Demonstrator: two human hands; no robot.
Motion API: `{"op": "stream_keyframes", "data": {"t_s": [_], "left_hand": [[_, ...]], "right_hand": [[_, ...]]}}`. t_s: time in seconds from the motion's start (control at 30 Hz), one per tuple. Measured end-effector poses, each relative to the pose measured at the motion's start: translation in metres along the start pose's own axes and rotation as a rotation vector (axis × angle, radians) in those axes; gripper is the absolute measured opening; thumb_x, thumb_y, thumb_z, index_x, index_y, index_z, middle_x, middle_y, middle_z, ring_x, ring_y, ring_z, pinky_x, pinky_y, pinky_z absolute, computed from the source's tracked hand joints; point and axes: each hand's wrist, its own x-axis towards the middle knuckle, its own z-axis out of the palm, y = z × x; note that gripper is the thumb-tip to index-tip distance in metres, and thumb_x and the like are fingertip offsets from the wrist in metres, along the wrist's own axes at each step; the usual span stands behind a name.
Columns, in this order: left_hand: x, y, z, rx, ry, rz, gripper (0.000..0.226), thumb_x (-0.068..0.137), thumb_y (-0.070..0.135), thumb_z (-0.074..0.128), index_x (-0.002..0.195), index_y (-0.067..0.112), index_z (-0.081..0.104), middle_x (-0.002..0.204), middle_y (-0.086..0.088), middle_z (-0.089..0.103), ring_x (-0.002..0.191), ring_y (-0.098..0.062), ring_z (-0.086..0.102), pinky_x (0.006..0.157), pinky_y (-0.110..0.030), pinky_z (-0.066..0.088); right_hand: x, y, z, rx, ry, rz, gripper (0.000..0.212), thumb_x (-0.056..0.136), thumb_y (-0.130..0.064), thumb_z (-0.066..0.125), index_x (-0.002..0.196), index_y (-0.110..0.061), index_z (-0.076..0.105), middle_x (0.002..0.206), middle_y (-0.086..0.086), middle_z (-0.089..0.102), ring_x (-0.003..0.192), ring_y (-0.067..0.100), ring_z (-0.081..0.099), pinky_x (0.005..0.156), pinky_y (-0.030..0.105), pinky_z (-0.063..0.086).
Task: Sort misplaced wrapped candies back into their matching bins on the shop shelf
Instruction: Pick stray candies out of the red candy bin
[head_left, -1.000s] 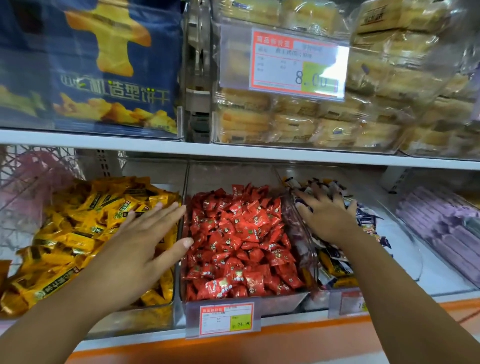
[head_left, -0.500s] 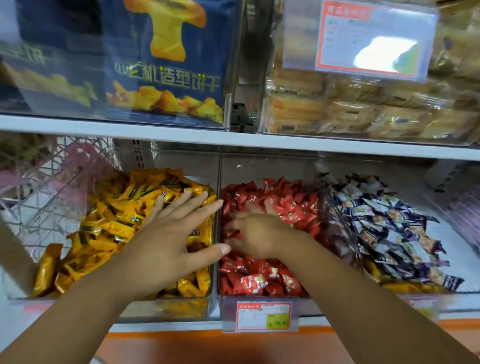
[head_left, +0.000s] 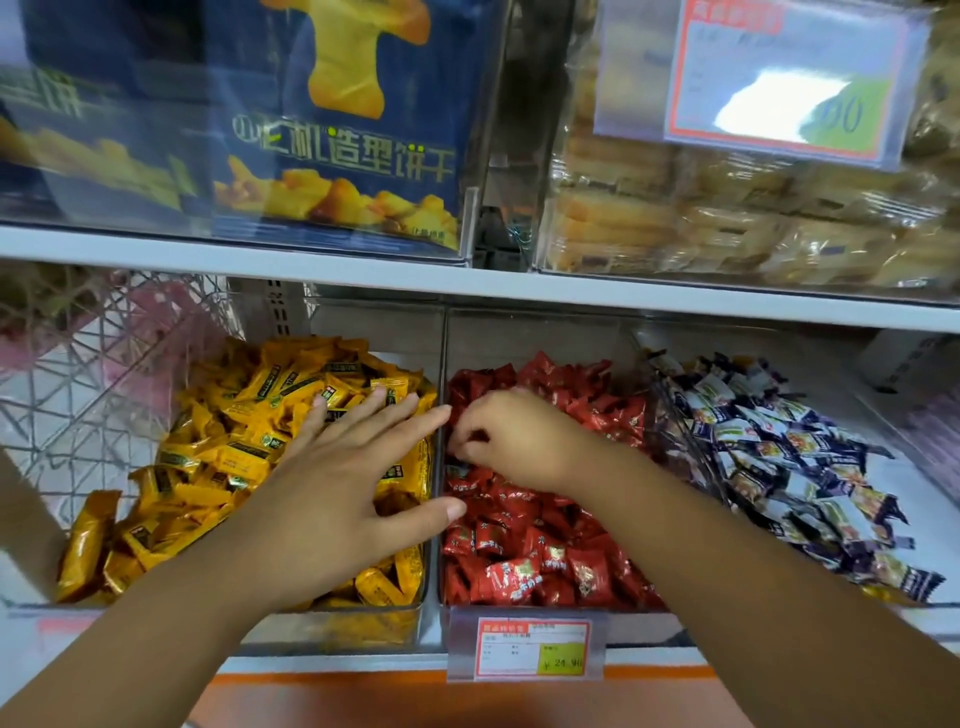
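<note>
The right hand (head_left: 519, 441) is reaching into the middle bin (head_left: 535, 338). Its fingers are curling down and the fingertips (head_left: 460, 441) are bunching against the heap of red candies (head_left: 530, 561). I cannot tell whether they are pinching a wrapper or closing on nothing, since the knuckles are hiding the contact. A dark wrapper (head_left: 458, 470) is showing just beneath that grip. It is probably the stray piece being sorted, though its print is too small to read.

Just left of the grip, the left hand (head_left: 337, 483) is lying flat with fingers spread over the yellow candies (head_left: 218, 457) in the left bin (head_left: 337, 629), grasping nothing. Its thumb is crossing the clear divider, likely steadying the heaped pile so nothing slides across.

Right of the grip, blue-and-white candies (head_left: 779, 467) are filling the right bin (head_left: 893, 483). Each bin appears to be holding one colour.

Nearer the person than the grip, a price tag (head_left: 524, 647) is hanging on the middle bin's front. Above the grip, a shelf board (head_left: 311, 280) is carrying a biscuit box (head_left: 337, 156) and wrapped cakes (head_left: 727, 218).
</note>
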Motion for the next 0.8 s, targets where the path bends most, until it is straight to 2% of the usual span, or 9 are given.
{"op": "stream_keyframes", "data": {"t_s": [0.1,0.17,0.23,0.37,0.5,0.53,0.63,0.73,0.8], "left_hand": [[-0.001,0.000,0.001,-0.010,0.001,0.005,0.079,0.062,0.093,0.009,0.135,0.069,-0.010,0.149,0.038,-0.014,0.133,0.015,-0.029,0.115,-0.036,-0.023],[0.000,0.000,0.001,-0.017,0.012,0.008,0.079,0.063,0.092,0.010,0.136,0.068,-0.008,0.149,0.038,-0.012,0.133,0.015,-0.028,0.114,-0.035,-0.024],[-0.001,-0.001,0.001,-0.026,0.017,0.002,0.079,0.063,0.092,0.010,0.136,0.068,-0.006,0.150,0.038,-0.011,0.133,0.015,-0.027,0.114,-0.035,-0.024],[0.000,-0.001,0.000,-0.016,0.012,-0.003,0.081,0.061,0.092,0.009,0.136,0.068,-0.007,0.148,0.039,-0.013,0.133,0.015,-0.028,0.114,-0.036,-0.025],[0.000,0.001,0.002,-0.027,0.017,-0.005,0.082,0.060,0.093,0.009,0.136,0.068,-0.005,0.150,0.037,-0.011,0.135,0.014,-0.025,0.114,-0.035,-0.025],[0.000,0.001,0.003,-0.027,0.020,-0.004,0.082,0.060,0.094,0.009,0.136,0.068,-0.005,0.151,0.036,-0.010,0.135,0.013,-0.025,0.114,-0.035,-0.025],[0.000,-0.001,0.002,-0.012,0.033,-0.007,0.081,0.061,0.093,0.010,0.136,0.068,-0.007,0.152,0.035,-0.010,0.136,0.012,-0.024,0.115,-0.037,-0.022],[0.001,-0.002,0.001,-0.021,0.034,-0.010,0.083,0.060,0.093,0.011,0.137,0.067,-0.006,0.153,0.034,-0.010,0.138,0.010,-0.022,0.117,-0.040,-0.019],[0.001,-0.002,0.002,-0.014,0.030,-0.014,0.083,0.059,0.093,0.011,0.137,0.067,-0.004,0.152,0.034,-0.011,0.138,0.010,-0.022,0.117,-0.041,-0.018]], "right_hand": [[0.004,0.014,0.024,-0.116,-0.066,0.099,0.039,0.093,-0.033,0.059,0.129,-0.021,0.060,0.129,-0.002,0.059,0.124,0.019,0.041,0.102,0.030,0.032],[0.005,0.023,0.029,-0.181,-0.081,0.138,0.046,0.092,-0.042,0.056,0.135,-0.025,0.054,0.134,-0.005,0.051,0.125,0.020,0.034,0.106,0.034,0.026],[0.007,0.024,0.033,-0.181,-0.059,0.132,0.043,0.091,-0.044,0.057,0.131,-0.027,0.058,0.132,-0.007,0.050,0.124,0.018,0.034,0.105,0.033,0.023],[0.005,0.023,0.038,-0.058,0.086,0.125,0.025,0.087,-0.043,0.064,0.108,-0.031,0.071,0.119,-0.012,0.057,0.117,0.014,0.039,0.101,0.031,0.023],[0.005,0.026,0.042,-0.033,0.078,0.149,0.021,0.084,-0.043,0.067,0.102,-0.032,0.068,0.117,-0.009,0.059,0.116,0.014,0.041,0.101,0.033,0.026],[0.004,0.025,0.040,0.039,0.087,0.159,0.018,0.082,-0.040,0.070,0.096,-0.031,0.067,0.113,-0.008,0.061,0.113,0.015,0.046,0.100,0.033,0.031],[-0.001,0.022,0.022,0.476,0.208,0.234,0.017,0.078,-0.023,0.078,0.078,-0.019,0.062,0.096,-0.003,0.069,0.092,0.015,0.064,0.085,0.037,0.051],[-0.012,0.022,0.004,0.711,0.317,0.281,0.018,0.079,-0.005,0.075,0.078,-0.015,0.060,0.095,0.003,0.072,0.083,0.011,0.067,0.080,0.028,0.052],[-0.022,0.018,-0.005,0.738,0.329,0.251,0.022,0.081,0.000,0.072,0.087,-0.018,0.063,0.091,0.003,0.072,0.072,0.004,0.062,0.072,0.020,0.049]]}}
